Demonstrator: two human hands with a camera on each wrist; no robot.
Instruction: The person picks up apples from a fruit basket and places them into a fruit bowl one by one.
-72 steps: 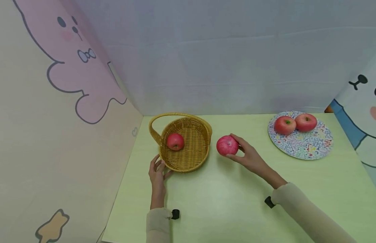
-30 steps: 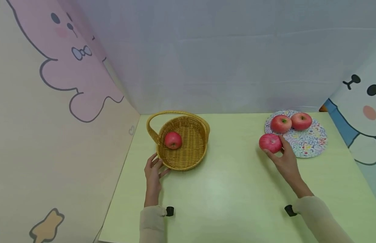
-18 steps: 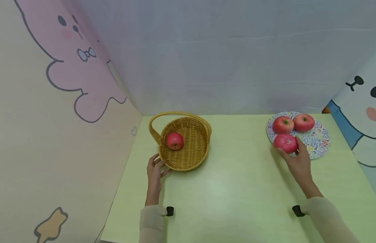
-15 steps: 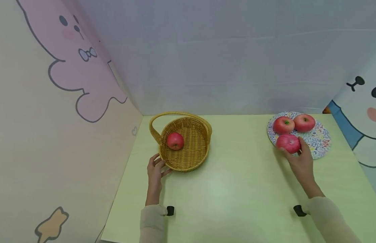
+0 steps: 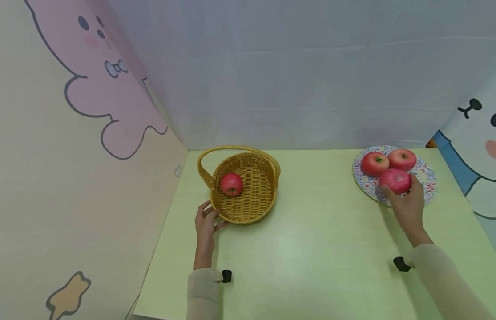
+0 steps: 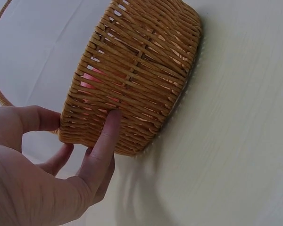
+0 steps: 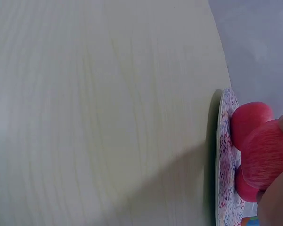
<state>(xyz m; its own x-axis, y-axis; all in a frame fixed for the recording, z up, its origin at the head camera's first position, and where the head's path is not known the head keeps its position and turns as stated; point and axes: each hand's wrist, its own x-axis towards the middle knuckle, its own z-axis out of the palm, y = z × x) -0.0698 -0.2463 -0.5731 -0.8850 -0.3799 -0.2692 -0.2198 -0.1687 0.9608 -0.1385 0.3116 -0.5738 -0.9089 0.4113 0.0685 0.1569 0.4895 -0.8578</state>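
Observation:
My right hand grips a pinkish-red apple above the front part of a colourfully speckled plate. Two more apples sit at the plate's back: a left one and a right one. In the right wrist view the gripped apple overlaps both; whether it touches them or the plate I cannot tell. My left hand rests its extended fingers against the near left side of a wicker basket, around rim and outer wall. One red apple lies inside the basket, on its left.
The basket's arched handle rises over its back. Everything stands on a pale green table. A grey-white cloth backdrop closes the far edge, and cartoon-printed panels stand at the sides.
My right hand has carried its apple rightward from beside the basket to over the plate, close to the two apples there. The left hand has stayed at the basket.

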